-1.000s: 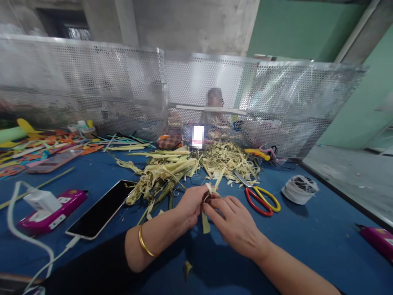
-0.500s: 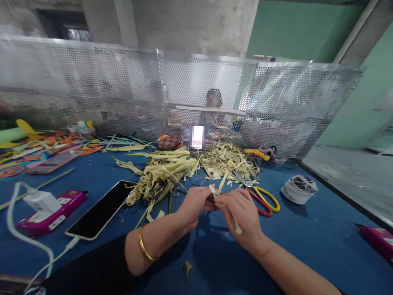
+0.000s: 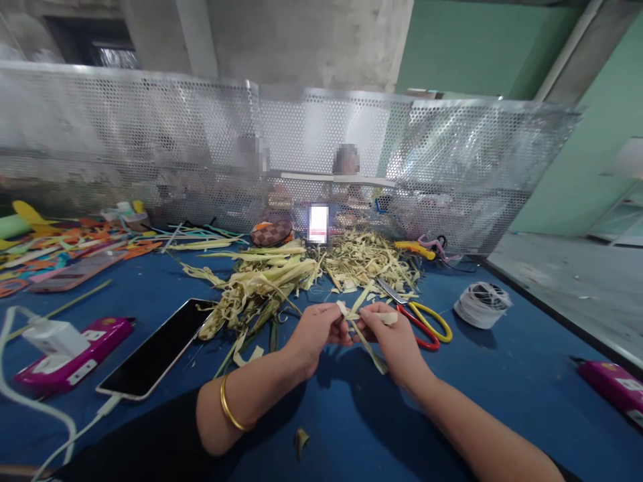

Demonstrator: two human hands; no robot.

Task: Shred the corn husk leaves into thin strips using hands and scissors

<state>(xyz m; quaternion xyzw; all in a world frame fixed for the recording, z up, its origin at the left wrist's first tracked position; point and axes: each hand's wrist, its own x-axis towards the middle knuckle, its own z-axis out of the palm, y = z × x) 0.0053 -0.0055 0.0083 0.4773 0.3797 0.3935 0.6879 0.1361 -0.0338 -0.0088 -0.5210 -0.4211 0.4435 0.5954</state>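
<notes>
My left hand (image 3: 314, 330) and my right hand (image 3: 393, 335) meet above the blue table (image 3: 502, 395), both pinched on a thin pale leaf strip (image 3: 366, 338). The strip's loose end hangs down between the hands and another end pokes up past my fingers. A gold bangle (image 3: 228, 410) sits on my left wrist. Just beyond the hands lies a heap of pale green and yellow leaf strips (image 3: 281, 281). Scissors with red and yellow handles (image 3: 419, 320) lie right behind my right hand.
A phone (image 3: 155, 348) on a white cable lies at the left, beside a pink power bank (image 3: 70, 358) with a white charger. A spool of white thread (image 3: 481, 304) stands at the right. A perforated metal screen (image 3: 151, 154) lines the far edge, people behind it. A leaf scrap (image 3: 300, 440) lies near me.
My right hand has turned and lifted, pulling the strip's loose end to the right and up. My left hand keeps its pinch in nearly the same place.
</notes>
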